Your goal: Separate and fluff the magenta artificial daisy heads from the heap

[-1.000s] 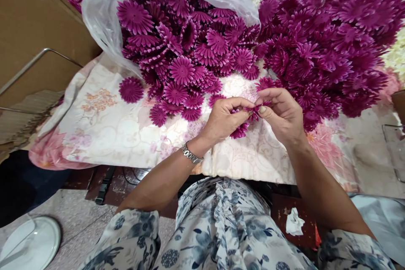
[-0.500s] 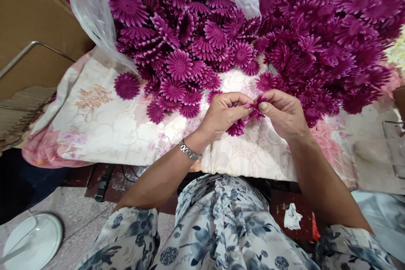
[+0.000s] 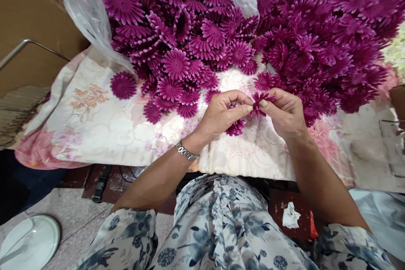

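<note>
A small magenta artificial flower head [image 3: 258, 100] is held up between my two hands, above the cloth. My right hand [image 3: 284, 114] pinches it between thumb and index finger. My left hand [image 3: 221, 114], with a metal watch strap on its wrist, has thumb and index finger closed at the flower's left edge; what exactly lies between those fingertips is hidden. Just below the left fingers, another magenta flower head [image 3: 236, 128] rests on the floral cloth [image 3: 126, 135], partly covered by the hand.
A clear plastic bag [image 3: 85, 21] spills many flat magenta flower heads [image 3: 176, 64] on the table. At the right stands a big pile of fuller magenta flowers [image 3: 329, 46]. One flower head [image 3: 123, 85] lies apart at left. A cardboard box [image 3: 34, 17] borders the left side.
The flower head between my fingers has turned slightly and its petals show more spread. My hands stay in nearly the same place; the whole view has shifted a little.
</note>
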`<move>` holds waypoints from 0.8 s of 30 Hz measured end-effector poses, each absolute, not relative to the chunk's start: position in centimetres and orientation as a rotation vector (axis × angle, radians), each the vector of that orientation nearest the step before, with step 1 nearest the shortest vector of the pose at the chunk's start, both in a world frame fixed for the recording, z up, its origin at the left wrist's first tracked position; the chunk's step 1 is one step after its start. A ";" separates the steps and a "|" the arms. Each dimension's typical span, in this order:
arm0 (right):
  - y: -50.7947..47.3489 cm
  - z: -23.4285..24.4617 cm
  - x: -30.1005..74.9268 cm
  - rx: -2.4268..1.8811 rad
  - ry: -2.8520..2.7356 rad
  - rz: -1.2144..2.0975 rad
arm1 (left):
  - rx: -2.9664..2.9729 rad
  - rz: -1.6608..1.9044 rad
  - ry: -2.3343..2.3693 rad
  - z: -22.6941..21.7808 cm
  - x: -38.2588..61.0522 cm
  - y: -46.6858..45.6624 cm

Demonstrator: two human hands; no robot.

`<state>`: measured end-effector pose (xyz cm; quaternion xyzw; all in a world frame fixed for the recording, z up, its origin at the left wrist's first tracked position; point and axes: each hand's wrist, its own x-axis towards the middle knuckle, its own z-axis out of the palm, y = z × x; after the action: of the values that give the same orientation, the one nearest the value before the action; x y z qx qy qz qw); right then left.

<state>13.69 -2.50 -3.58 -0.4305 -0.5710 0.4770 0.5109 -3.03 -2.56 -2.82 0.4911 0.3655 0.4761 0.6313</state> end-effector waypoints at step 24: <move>-2.7 -3.3 13.8 -1.116 -1.511 0.945 | 1.107 1.017 0.875 -2.8 -2.9 -2.5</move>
<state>13.77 -2.67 -3.30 -0.4606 -0.6237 0.3903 0.4965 -2.91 -2.52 -2.85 0.4863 0.3843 0.4469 0.6451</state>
